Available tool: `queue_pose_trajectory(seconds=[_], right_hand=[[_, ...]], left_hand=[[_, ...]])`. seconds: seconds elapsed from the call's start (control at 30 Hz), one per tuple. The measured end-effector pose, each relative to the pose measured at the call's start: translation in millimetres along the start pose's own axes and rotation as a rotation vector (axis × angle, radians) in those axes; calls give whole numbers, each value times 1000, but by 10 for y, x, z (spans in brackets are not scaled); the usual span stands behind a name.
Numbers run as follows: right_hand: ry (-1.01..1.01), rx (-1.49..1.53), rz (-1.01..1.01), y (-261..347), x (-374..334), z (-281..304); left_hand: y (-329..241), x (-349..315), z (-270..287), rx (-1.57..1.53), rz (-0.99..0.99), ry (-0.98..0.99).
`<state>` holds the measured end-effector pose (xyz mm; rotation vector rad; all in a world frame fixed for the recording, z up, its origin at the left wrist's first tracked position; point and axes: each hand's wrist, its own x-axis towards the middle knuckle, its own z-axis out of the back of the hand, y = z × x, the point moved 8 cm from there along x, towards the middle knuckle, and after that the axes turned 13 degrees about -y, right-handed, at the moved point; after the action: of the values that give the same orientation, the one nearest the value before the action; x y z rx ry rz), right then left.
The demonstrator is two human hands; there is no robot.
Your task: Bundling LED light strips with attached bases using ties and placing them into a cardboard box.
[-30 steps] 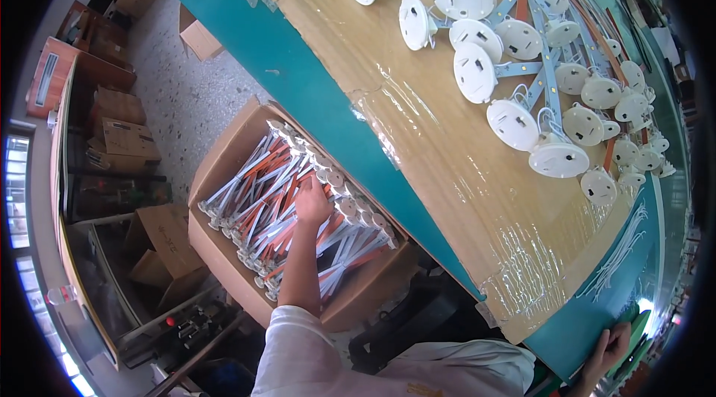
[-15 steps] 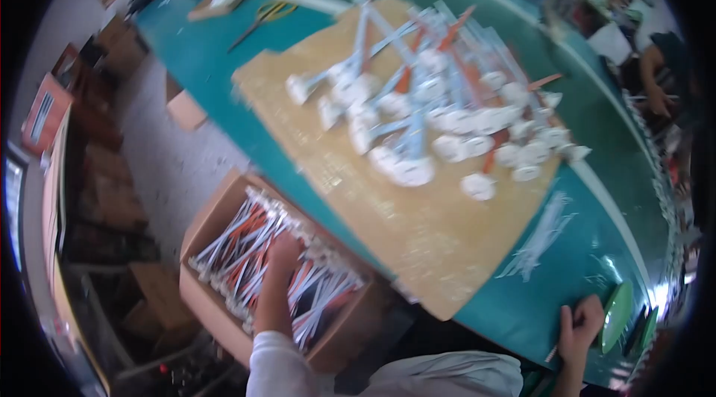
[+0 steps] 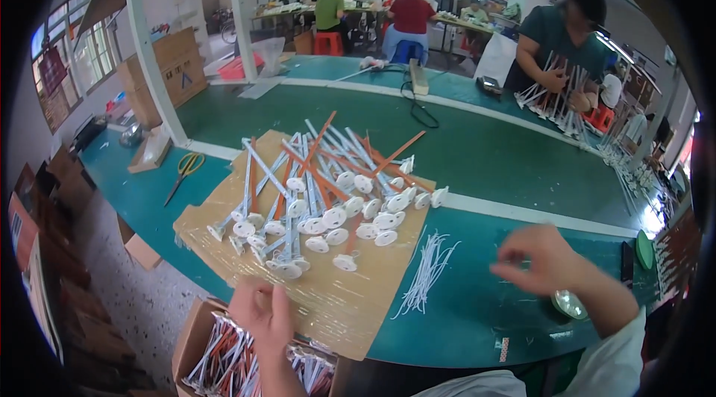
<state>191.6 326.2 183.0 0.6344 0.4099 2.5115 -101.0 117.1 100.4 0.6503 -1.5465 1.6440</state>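
Loosely curled; left hand [image 3: 261, 313] near carton [image 3: 191, 336]

A loose heap of narrow, flat pale blue-white strips [image 3: 265, 168] and orange strips [image 3: 401, 152] lies crisscrossed on a brown cardboard sheet [image 3: 350, 304], white round discs [image 3: 333, 217] clustered at the near ends, tilted at varied angles. Just beside the sheet's right edge, thin white strands [image 3: 424, 277] lie loosely bunched on the teal table [image 3: 462, 326]. More pale and orange strips [image 3: 224, 352] crisscross inside an open brown cardboard box [image 3: 184, 356] at lower left.
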Motion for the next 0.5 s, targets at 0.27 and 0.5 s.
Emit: queue_pose_trajectory(seconds=[0.27,0.5], right_hand=[[206,-254,-303,-920,1924,-960],[252,-307,-420,-744,2413,-1547]], left_hand=[[68,57,-229,158,8,-47],[237,26,-307,168,148,66]])
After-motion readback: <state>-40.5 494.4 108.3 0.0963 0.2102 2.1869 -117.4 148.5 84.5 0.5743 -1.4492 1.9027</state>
